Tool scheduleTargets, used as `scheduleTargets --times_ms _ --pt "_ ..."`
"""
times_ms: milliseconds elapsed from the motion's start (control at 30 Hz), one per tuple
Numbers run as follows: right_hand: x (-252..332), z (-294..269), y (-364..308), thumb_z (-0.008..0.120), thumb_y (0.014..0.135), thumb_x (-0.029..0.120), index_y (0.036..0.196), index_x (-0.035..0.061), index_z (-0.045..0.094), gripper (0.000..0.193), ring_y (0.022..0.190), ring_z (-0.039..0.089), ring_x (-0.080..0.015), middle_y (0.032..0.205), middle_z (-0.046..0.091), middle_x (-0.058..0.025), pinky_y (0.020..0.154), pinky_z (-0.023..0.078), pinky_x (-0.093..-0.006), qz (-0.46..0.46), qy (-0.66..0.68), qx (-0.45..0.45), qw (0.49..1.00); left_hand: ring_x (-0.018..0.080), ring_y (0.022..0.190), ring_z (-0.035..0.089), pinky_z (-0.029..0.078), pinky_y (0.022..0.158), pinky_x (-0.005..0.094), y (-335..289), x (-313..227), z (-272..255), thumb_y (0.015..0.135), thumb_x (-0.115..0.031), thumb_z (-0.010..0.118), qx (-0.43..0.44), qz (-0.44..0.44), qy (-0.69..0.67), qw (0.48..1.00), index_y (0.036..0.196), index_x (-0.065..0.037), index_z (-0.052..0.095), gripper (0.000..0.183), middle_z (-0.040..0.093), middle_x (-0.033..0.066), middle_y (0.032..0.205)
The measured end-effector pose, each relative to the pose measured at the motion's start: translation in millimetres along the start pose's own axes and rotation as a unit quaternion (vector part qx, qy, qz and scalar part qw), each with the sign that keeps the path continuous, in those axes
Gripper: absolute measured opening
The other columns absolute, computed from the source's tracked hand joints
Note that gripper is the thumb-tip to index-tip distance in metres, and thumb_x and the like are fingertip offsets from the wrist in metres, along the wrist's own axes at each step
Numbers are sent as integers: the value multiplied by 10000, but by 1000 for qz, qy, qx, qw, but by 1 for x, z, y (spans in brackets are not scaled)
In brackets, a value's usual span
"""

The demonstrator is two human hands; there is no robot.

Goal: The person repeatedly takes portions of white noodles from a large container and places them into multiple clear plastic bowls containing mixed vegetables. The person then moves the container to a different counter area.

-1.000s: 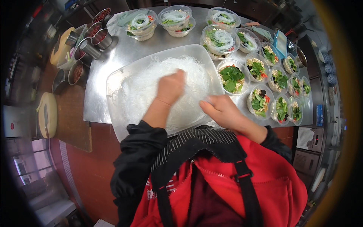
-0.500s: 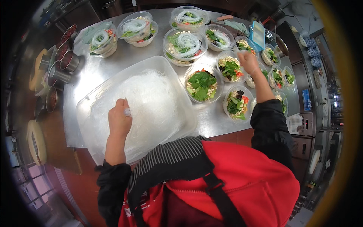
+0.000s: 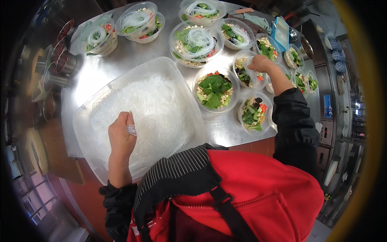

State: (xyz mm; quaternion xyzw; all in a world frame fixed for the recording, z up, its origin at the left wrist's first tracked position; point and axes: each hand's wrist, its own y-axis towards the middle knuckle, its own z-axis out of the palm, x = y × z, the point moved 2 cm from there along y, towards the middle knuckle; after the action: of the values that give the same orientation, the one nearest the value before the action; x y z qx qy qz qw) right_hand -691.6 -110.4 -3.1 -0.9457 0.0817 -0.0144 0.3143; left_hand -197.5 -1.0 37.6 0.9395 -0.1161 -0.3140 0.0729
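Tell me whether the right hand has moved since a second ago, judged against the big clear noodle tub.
Yes. The right hand left the large clear plastic tub of white glass noodles and went right and away, out to a small clear plastic salad bowl beyond the tub.

The worktop is brushed metal with a dull sheen, and on it the large tub and the round bowls are clear, glossy plastic. The glass noodles filling the tub look translucent, wet and stringy, and a pinch of them sits in the closed left hand. At the far left stand shiny steel pots; the near apron is matt red cloth with a black strap.
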Motion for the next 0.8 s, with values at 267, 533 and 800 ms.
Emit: scheduleTargets --times_ms 267,533,800 --pt "-10 4 -8 640 699 80 793 28 626 109 593 605 -156 690 623 -64 541 520 -284 58 219 213 950 325 474 484 367 439 365 -1 -2 -1 846 -72 526 -7 11 -18 1000 739 -15 481 130 485 168 563" --pt "-32 -12 -28 583 735 131 640 -23 582 180 442 557 -156 559 579 -96 411 476 -271 117 232 111 959 324 478 486 371 446 360 -2 -1 -3 849 -68 518 8 -13 -27 1000 746 -10 483 123 482 171 565" --pt "-71 52 -54 508 773 182 621 -46 595 288 430 565 -234 539 585 -120 420 456 -323 176 181 -9 968 204 435 364 334 436 293 -2 -3 -1 883 -108 484 -9 28 -24 999 719 -3 463 196 408 126 525"
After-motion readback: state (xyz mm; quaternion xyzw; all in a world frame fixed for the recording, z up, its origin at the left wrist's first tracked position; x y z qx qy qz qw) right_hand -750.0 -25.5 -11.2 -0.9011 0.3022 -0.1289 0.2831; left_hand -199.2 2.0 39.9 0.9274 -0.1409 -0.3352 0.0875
